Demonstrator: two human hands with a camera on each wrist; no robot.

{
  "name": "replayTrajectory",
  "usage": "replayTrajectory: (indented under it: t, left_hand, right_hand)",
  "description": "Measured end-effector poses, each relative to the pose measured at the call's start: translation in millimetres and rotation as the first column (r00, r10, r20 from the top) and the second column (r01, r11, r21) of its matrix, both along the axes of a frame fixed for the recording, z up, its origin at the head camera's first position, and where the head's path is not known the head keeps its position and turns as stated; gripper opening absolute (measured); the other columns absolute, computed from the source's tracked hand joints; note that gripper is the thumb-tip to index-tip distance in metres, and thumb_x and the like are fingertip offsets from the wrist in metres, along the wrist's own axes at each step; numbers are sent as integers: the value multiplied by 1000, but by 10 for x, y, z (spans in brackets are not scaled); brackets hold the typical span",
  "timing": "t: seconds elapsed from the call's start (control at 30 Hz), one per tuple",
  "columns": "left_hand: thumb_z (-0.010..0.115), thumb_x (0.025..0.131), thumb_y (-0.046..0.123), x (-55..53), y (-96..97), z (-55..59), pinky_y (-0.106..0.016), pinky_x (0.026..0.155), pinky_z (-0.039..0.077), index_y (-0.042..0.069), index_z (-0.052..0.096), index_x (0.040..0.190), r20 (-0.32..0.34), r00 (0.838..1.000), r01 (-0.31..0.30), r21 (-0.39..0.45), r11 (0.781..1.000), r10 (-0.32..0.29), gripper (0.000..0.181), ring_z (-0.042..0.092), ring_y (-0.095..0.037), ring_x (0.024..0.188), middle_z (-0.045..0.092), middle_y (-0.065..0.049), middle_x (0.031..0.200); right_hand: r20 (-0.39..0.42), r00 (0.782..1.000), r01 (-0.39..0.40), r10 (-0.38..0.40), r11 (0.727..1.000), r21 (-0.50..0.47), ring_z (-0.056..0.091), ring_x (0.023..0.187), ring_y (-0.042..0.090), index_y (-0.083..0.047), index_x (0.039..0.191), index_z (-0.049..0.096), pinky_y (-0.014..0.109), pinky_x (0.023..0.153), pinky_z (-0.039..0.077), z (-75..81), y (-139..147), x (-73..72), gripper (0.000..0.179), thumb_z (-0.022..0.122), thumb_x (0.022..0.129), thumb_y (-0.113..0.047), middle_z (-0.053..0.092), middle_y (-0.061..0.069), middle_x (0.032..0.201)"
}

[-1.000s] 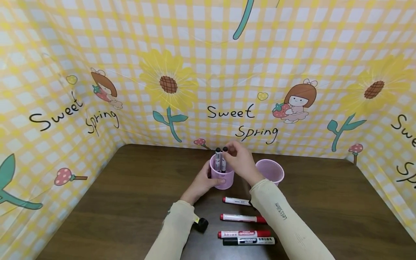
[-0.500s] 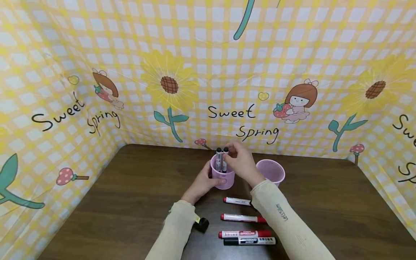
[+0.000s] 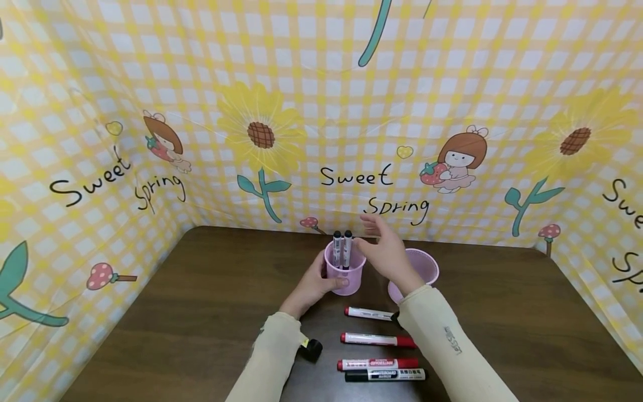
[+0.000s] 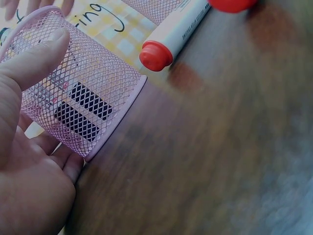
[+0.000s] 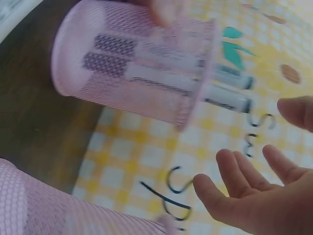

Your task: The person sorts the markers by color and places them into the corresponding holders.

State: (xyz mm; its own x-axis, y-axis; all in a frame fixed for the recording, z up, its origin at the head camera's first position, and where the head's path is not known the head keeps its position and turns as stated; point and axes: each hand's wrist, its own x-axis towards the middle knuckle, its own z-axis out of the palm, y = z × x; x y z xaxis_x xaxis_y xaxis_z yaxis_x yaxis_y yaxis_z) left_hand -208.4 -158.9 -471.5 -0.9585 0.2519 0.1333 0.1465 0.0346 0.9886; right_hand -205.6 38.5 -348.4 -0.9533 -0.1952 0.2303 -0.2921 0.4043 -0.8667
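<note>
Two black-capped whiteboard markers [image 3: 348, 251] stand upright in a pink mesh pen cup [image 3: 346, 283]. My left hand [image 3: 312, 282] grips that cup from its left side, thumb across the front of the mesh [image 4: 98, 83]. Just right of the cup's rim, my right hand [image 3: 387, 251] is raised with fingers spread and nothing in it. In the right wrist view the fingers of the right hand [image 5: 254, 191] are apart from the marker tops [image 5: 230, 98]. A second pink mesh cup [image 3: 424, 265] stands behind the right wrist, partly hidden by it.
Nearer me on the brown table [image 3: 176, 318] lie red-capped markers [image 3: 372, 339] in rows, with a black whiteboard marker [image 3: 384, 375] closest. A small black object [image 3: 312, 350] sits beside the left sleeve. Yellow checked cloth [image 3: 281, 184] stands behind the table.
My right hand has let go of the right-hand marker in the cup and moved slightly right, its fingers opening. The left hand keeps its grip on the cup.
</note>
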Motion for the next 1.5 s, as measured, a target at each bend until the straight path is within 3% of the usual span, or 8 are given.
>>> replayTrajectory:
  t: [0.23,0.47,0.57,0.7,0.87,1.03,1.17,1.5]
  left_hand:
    - [81,83,3,3,42,-14,-45,112,33,9,30,157,6,1000,14,41,999,-14,90,46,-29,131,48,-15,146]
    - [80,83,0,-8,26,-39,-42,107,38,8,30,157,-5,1000,14,66,998,-13,89,49,-29,128,51,-16,143]
    - [80,83,-1,-3,27,-25,-44,109,36,8,30,157,-8,1000,10,69,998,-10,89,48,-30,130,50,-16,144]
    - [81,83,0,9,34,-11,-44,110,34,9,28,158,0,1000,10,67,998,-10,92,47,-30,130,50,-16,145]
    - [81,82,1,-3,37,-21,-43,110,36,6,29,157,-12,1000,8,65,998,-7,92,47,-31,130,49,-18,144]
    - [80,83,-1,-29,40,-39,-41,109,36,7,30,157,-13,1000,6,77,997,-5,90,47,-29,130,50,-17,144]
    - [80,83,-1,-38,39,-39,-43,110,35,6,30,156,-6,1000,4,66,998,-4,89,47,-30,130,50,-17,144]
    - [81,83,-1,-36,38,-21,-43,111,34,7,30,157,-3,1000,-4,57,998,4,90,46,-29,131,50,-16,145]
  right_hand:
    - [-83,996,-41,35,997,-66,61,114,30,-4,136,58,50,99,46,125,276,395,44,70,93,-7,64,14,124]
    - [-84,978,-186,189,982,41,64,88,16,-7,117,68,33,78,54,-63,583,875,27,72,91,-1,69,2,101]
    - [-72,959,-263,275,954,147,61,81,9,-12,106,70,28,70,53,-194,771,1038,17,72,92,-3,68,-6,92]
    - [-38,932,-331,362,887,321,55,75,2,-18,94,68,26,65,50,-396,1015,1196,15,75,89,-5,60,-16,83]
    - [-27,930,-294,367,787,542,48,71,0,-22,87,64,27,62,46,-592,1173,1315,20,79,85,-9,52,-21,80]
    - [-114,924,-204,364,725,658,44,66,2,-23,80,59,28,59,44,-698,1188,1380,26,81,81,-9,47,-19,77]
    - [-133,923,-169,362,690,704,40,61,3,-23,75,53,26,55,40,-722,1173,1406,32,81,79,-7,42,-17,72]
    - [-102,928,-169,359,648,743,38,59,6,-23,71,49,28,53,37,-691,1246,1433,35,76,76,-1,39,-16,67]
